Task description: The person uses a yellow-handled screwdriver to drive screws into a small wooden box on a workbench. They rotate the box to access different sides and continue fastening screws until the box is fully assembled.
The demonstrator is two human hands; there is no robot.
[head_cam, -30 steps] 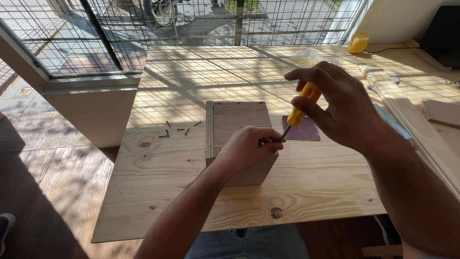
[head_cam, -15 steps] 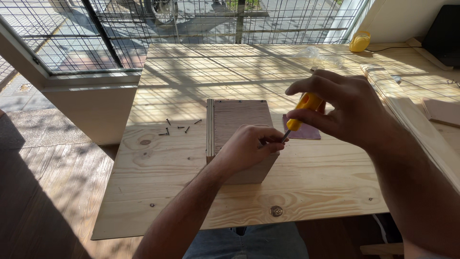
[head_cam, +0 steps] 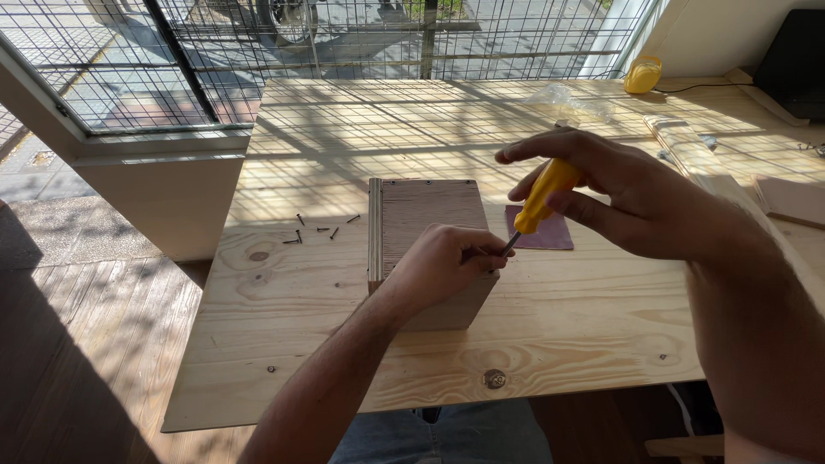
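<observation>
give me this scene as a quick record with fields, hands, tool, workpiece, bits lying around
left hand: left hand rests on the box's near right edge, fingers pinched at the screwdriver's tip
right hand: right hand grips the yellow-handled screwdriver, tilted down to the left
workpiece: plywood box on the pale pine tabletop
loose bits: small dark screws left of the box
behind tool: purple sandpaper sheet

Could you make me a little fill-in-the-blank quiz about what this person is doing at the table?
1. The right hand grips a screwdriver whose handle is ____.
2. The left hand rests on a wooden ____ on the table.
3. The loose screws lie on the ____ hand's side of it.
4. The purple sheet lies under the ____ hand.

Missing words: yellow; box; left; right
</observation>
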